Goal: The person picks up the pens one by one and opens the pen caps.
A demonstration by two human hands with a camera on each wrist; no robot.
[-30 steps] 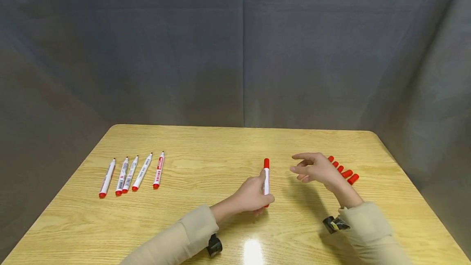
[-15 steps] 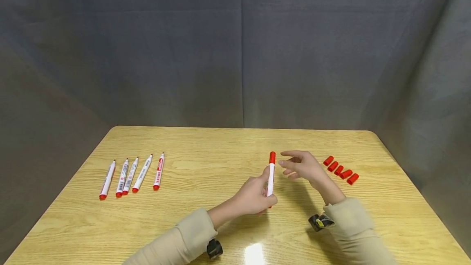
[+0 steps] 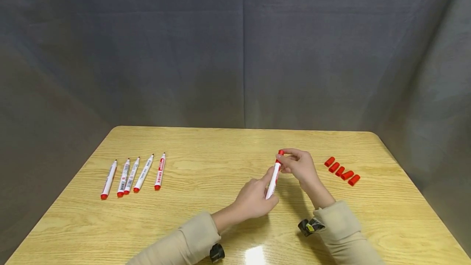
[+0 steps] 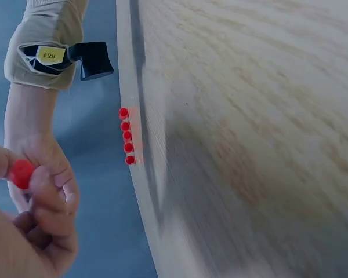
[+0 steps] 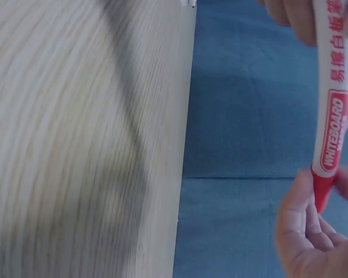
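Observation:
A white whiteboard marker [image 3: 273,181] with a red cap [image 3: 281,152] is held above the middle of the table, tilted with its cap end up and to the right. My left hand [image 3: 255,197] grips the marker's barrel near its lower end. The thumb and fingers of my right hand [image 3: 299,165] pinch the cap at the upper end. In the right wrist view the barrel [image 5: 334,104] shows red "WHITEBOARD" lettering, and right fingertips [image 5: 301,185] lie on the red cap. The left wrist view shows the marker's red lower end [image 4: 22,174] between left-hand fingers.
At the left of the wooden table [image 3: 206,146], several uncapped markers [image 3: 143,174] lie side by side, tips pointing away. On the right lies a slanted row of several loose red caps [image 3: 340,171]. A grey curtain [image 3: 184,52] hangs behind the table.
My right hand has moved left from near the loose caps and taken hold of the held marker's cap. The marker has shifted slightly right and tilted toward the right hand.

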